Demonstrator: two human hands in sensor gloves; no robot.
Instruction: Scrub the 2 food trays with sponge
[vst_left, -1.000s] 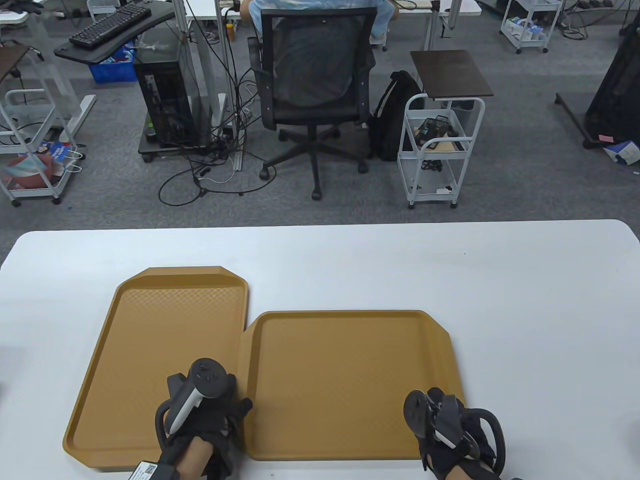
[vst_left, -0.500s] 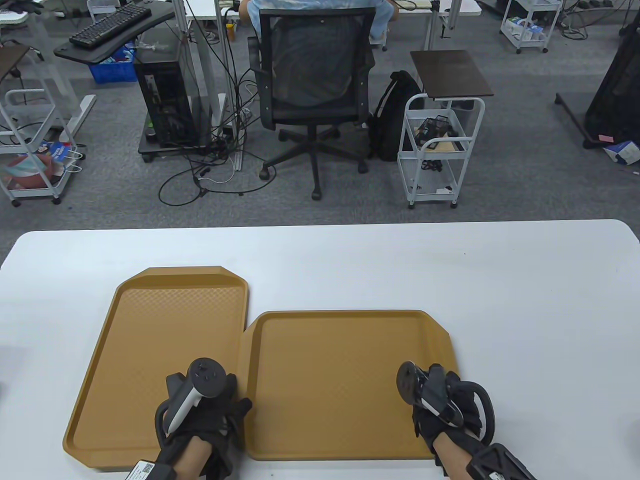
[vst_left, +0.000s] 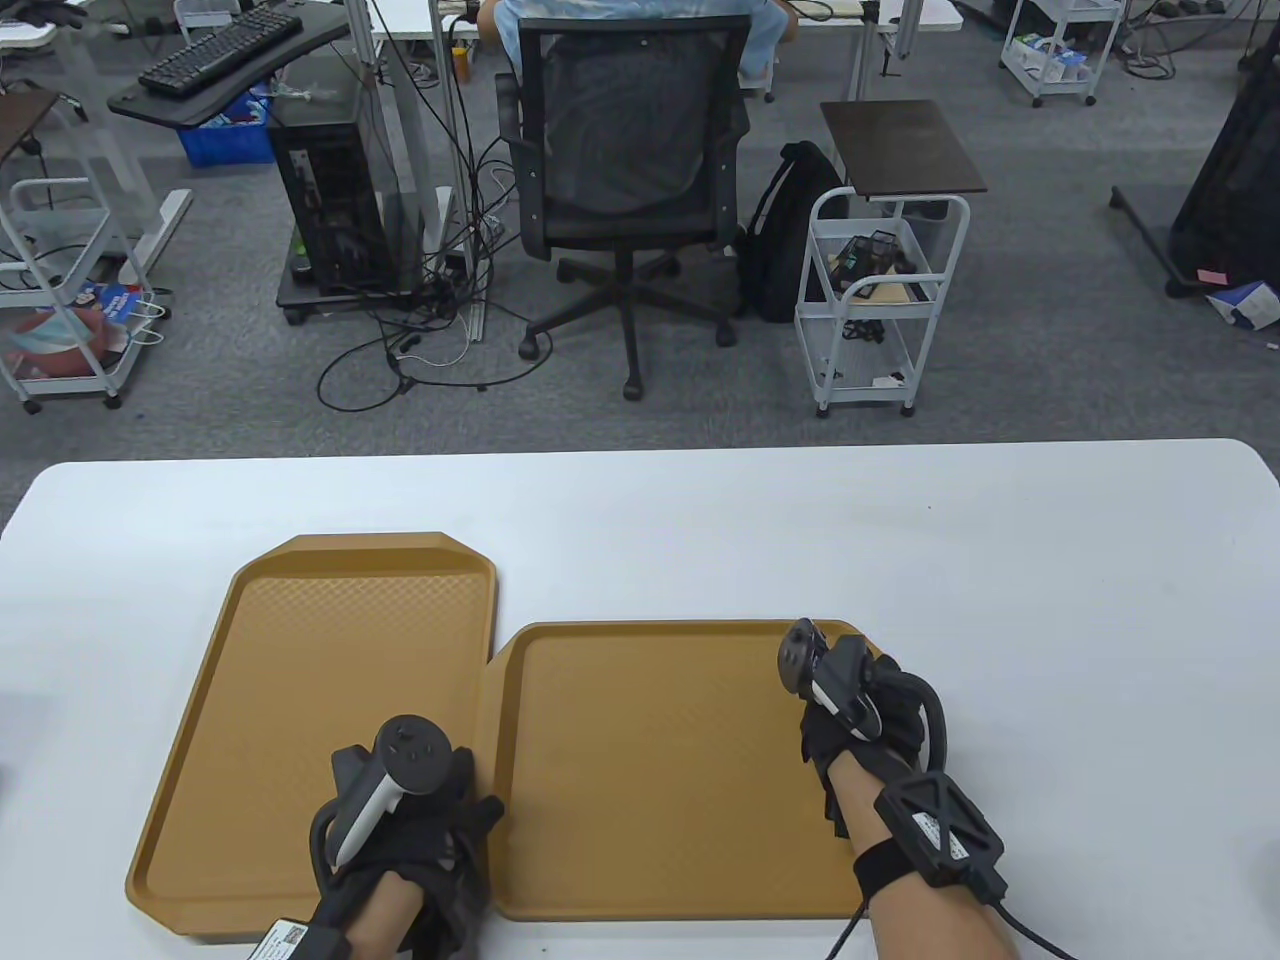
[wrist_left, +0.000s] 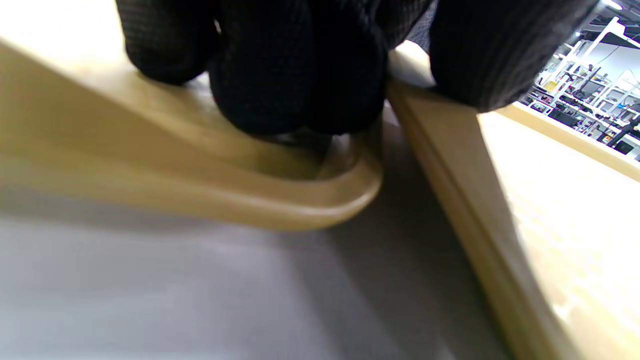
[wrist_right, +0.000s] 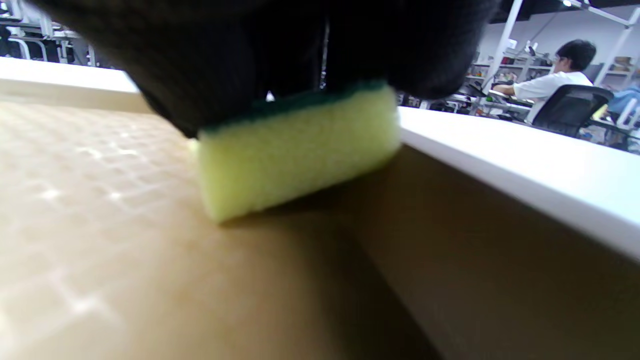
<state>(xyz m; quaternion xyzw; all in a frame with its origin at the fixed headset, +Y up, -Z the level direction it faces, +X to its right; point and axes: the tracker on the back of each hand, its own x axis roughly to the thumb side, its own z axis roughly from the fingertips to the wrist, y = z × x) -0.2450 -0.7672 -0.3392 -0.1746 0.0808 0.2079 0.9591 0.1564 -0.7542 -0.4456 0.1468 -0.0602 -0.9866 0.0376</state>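
Observation:
Two tan food trays lie side by side on the white table (vst_left: 1000, 560). My left hand (vst_left: 430, 830) rests at the near right corner of the left tray (vst_left: 300, 680). In the left wrist view its fingers (wrist_left: 300, 75) press on that tray's corner rim (wrist_left: 300, 210), and the thumb touches the right tray's edge (wrist_left: 450, 165). My right hand (vst_left: 860, 700) sits over the far right part of the right tray (vst_left: 650, 760). It grips a yellow sponge (wrist_right: 300, 150) with a green top, its underside on the tray floor (wrist_right: 100, 225) by the right wall.
The table's far half and right side (vst_left: 1050, 620) carry nothing. Beyond the far edge stand an office chair (vst_left: 630, 170), a white cart (vst_left: 880, 300) and a computer tower (vst_left: 330, 200) on the floor.
My right hand has slid with the sponge from the right tray's near right corner toward its far right corner. The left hand and both trays have stayed put.

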